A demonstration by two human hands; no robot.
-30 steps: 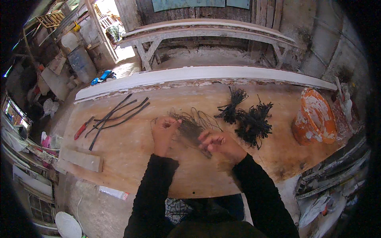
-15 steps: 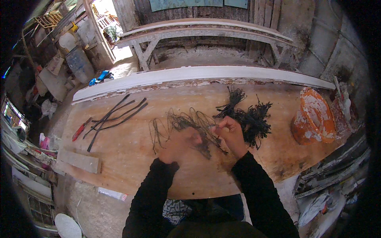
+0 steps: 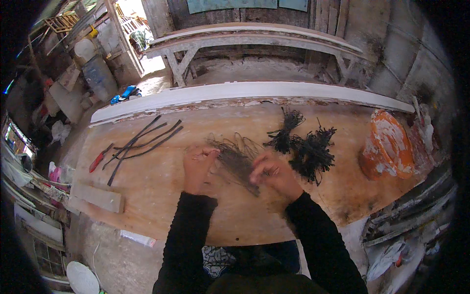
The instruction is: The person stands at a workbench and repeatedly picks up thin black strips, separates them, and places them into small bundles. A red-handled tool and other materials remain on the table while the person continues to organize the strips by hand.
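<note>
Over the middle of the wooden table, my left hand (image 3: 198, 167) is closed, thumb and fingers pinched together at the left side of a loose tangle of thin black strands (image 3: 235, 159). Whatever sits in that pinch is too fine to make out. My right hand (image 3: 276, 175), slightly blurred, curls its fingers together at the tangle's right side; its fingertips hide what they may hold. Just beyond the right hand lie a small black bundle of knotted strands (image 3: 283, 132) and a larger bushy bundle (image 3: 315, 156).
Several black strips (image 3: 142, 142) and a red-handled cutter (image 3: 100, 158) lie at the left of the table (image 3: 161, 206). A pale block (image 3: 98, 197) rests at its left edge. A long white moulding (image 3: 245, 92) spans the far edge. A plaster-smeared orange bucket (image 3: 389, 147) stands right.
My left hand has moved up and left, away from the tangle's middle. My right hand has shifted slightly left and toward me. Loose loops seen at the left no longer show there.
</note>
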